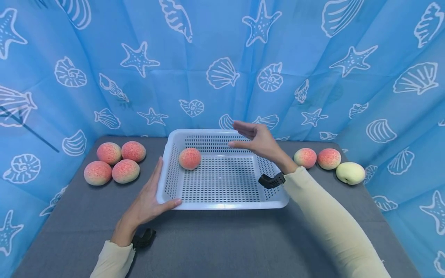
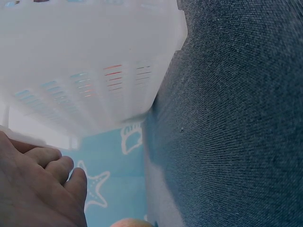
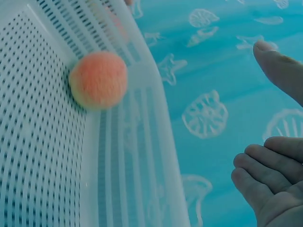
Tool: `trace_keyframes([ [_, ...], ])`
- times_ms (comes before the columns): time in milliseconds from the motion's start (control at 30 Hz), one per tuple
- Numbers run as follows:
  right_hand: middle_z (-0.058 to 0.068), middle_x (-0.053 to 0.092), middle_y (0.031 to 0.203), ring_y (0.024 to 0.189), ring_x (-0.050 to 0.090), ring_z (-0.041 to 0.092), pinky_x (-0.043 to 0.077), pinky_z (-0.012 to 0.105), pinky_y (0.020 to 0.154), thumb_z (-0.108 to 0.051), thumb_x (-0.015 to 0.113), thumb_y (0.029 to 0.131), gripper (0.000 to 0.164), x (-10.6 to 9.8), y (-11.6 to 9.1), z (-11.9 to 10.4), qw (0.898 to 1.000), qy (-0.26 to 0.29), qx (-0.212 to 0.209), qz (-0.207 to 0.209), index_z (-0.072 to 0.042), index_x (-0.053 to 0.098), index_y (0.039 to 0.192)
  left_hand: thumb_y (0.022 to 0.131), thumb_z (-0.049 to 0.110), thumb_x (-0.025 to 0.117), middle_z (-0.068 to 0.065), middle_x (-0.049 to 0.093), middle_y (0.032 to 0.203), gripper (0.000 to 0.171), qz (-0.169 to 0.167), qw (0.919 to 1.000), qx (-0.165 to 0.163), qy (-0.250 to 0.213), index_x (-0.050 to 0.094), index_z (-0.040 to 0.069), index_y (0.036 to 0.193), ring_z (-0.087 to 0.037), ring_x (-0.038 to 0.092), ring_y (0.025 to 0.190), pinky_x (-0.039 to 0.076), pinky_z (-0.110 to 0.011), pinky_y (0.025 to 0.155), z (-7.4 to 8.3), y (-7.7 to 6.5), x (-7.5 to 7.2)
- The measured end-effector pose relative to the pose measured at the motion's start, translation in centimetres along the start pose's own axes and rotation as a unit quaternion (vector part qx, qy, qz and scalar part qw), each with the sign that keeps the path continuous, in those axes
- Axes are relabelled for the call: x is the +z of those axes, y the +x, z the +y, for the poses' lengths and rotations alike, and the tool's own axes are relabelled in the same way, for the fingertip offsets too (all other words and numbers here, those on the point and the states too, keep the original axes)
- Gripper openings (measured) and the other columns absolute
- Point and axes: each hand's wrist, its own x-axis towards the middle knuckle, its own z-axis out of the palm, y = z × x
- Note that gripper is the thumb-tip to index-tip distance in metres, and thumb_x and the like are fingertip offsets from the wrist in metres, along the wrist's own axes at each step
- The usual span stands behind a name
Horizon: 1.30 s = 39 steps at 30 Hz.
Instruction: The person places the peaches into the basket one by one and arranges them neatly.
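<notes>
A white perforated plastic basket [image 1: 222,205] stands on the cloth-covered table, with one pink-and-yellow peach [image 1: 190,158] inside near its back left corner. My left hand [image 1: 147,202] holds the basket's left front corner, its thumb on the rim and its fingers along the outer left side; the left wrist view shows those fingers [image 2: 59,165] beside the rim. Over the right rear part of the basket hovers my right hand [image 1: 259,141], thumb and fingers spread apart and nothing between them. The right wrist view shows the same peach [image 3: 98,80] against the basket wall.
Several peaches [image 1: 109,153] lie grouped left of the basket. To its right are two more peaches [image 1: 305,158] [image 1: 328,158] and a pale yellow-green fruit [image 1: 350,173] near the table's right edge. A blue shell-print curtain [image 1: 215,46] hangs behind and at both sides.
</notes>
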Motion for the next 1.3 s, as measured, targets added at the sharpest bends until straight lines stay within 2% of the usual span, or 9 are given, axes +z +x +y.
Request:
trace_keyframes([
  [133, 0.018, 0.051, 0.149, 0.138, 0.048, 0.031, 0.04, 0.038, 0.112, -0.015, 0.084, 0.085, 0.073, -2.4, -1.9, 0.9, 0.999, -0.001, -0.002, 0.034, 0.001, 0.05, 0.147, 0.08, 0.03, 0.088, -0.008, 0.015, 0.167, 0.129, 0.0, 1.0, -0.002, -0.004, -0.012, 0.04, 0.16, -0.035, 0.056, 0.123, 0.051, -0.059, 0.095, 0.0, 0.1, 0.0],
  [300, 0.016, 0.049, 0.151, 0.141, 0.045, 0.032, 0.041, 0.04, 0.11, -0.013, 0.083, 0.086, 0.074, -5.2, -4.4, 2.2, 0.997, -0.02, 0.024, 0.069, -0.002, 0.048, 0.15, 0.079, 0.03, 0.088, -0.008, 0.014, 0.167, 0.129, 0.0, 1.0, -0.004, -0.003, -0.012, 0.04, 0.161, -0.033, 0.056, 0.123, 0.051, -0.059, 0.095, -0.2, 0.1, 0.0],
  [533, 0.02, 0.045, 0.154, 0.142, 0.043, 0.03, 0.046, 0.022, 0.102, -0.004, 0.08, 0.087, 0.073, -8.8, -7.6, 3.6, 0.99, 0.002, 0.05, 0.134, 0.0, 0.044, 0.151, 0.079, 0.029, 0.088, -0.009, 0.015, 0.166, 0.129, -0.001, 1.0, 0.001, -0.005, -0.012, 0.04, 0.16, -0.033, 0.057, 0.123, 0.05, -0.06, 0.095, -0.4, 0.0, -0.1],
  [700, 0.019, 0.045, 0.154, 0.141, 0.045, 0.026, 0.047, 0.017, 0.098, -0.008, 0.08, 0.089, 0.074, -11.2, -10.2, 4.3, 0.978, -0.009, 0.076, 0.193, -0.003, 0.043, 0.153, 0.08, 0.029, 0.088, -0.009, 0.014, 0.167, 0.129, -0.003, 1.0, -0.001, -0.005, -0.012, 0.04, 0.16, -0.033, 0.056, 0.123, 0.05, -0.061, 0.096, -0.4, 0.0, -0.1],
  [767, 0.018, 0.046, 0.153, 0.14, 0.047, 0.023, 0.047, 0.016, 0.096, -0.005, 0.08, 0.088, 0.075, -12.2, -11.2, 4.8, 0.972, 0.006, 0.074, 0.222, -0.002, 0.043, 0.153, 0.079, 0.03, 0.088, -0.009, 0.013, 0.167, 0.129, -0.003, 1.0, -0.002, -0.004, -0.012, 0.04, 0.16, -0.034, 0.056, 0.124, 0.05, -0.061, 0.096, -0.3, 0.0, -0.1],
  [867, 0.016, 0.049, 0.151, 0.138, 0.049, 0.02, 0.048, 0.016, 0.094, 0.004, 0.078, 0.086, 0.076, -13.6, -12.8, 5.7, 0.962, 0.068, 0.056, 0.257, 0.0, 0.042, 0.153, 0.079, 0.03, 0.088, -0.009, 0.013, 0.167, 0.129, -0.003, 1.0, -0.003, -0.002, -0.013, 0.04, 0.16, -0.034, 0.056, 0.124, 0.049, -0.061, 0.096, -0.2, 0.0, -0.1],
  [1033, 0.005, 0.057, 0.144, 0.134, 0.053, 0.013, 0.048, 0.015, 0.095, 0.007, 0.077, 0.085, 0.076, -15.6, -15.3, 7.1, 0.941, 0.127, 0.054, 0.31, -0.002, 0.043, 0.153, 0.079, 0.03, 0.088, -0.009, 0.013, 0.167, 0.129, -0.002, 1.0, -0.007, 0.001, -0.012, 0.039, 0.16, -0.034, 0.055, 0.124, 0.048, -0.062, 0.097, -0.1, 0.0, -0.1],
  [1167, 0.001, 0.06, 0.14, 0.133, 0.053, 0.01, 0.045, 0.014, 0.098, 0.007, 0.077, 0.085, 0.075, -16.6, -17.1, 8.3, 0.919, 0.141, 0.061, 0.364, -0.003, 0.045, 0.152, 0.08, 0.03, 0.087, -0.009, 0.013, 0.167, 0.128, -0.002, 1.0, -0.008, 0.0, -0.012, 0.04, 0.16, -0.034, 0.055, 0.125, 0.048, -0.062, 0.098, -0.1, 0.0, -0.1],
  [1300, 0.0, 0.062, 0.137, 0.132, 0.054, 0.009, 0.045, 0.014, 0.098, 0.011, 0.076, 0.084, 0.074, -16.9, -18.8, 9.5, 0.888, 0.164, 0.063, 0.424, -0.004, 0.048, 0.15, 0.08, 0.029, 0.087, -0.009, 0.014, 0.167, 0.128, -0.005, 0.9999, -0.005, -0.008, -0.012, 0.04, 0.16, -0.033, 0.055, 0.125, 0.049, -0.06, 0.098, -0.1, 0.0, -0.1],
])
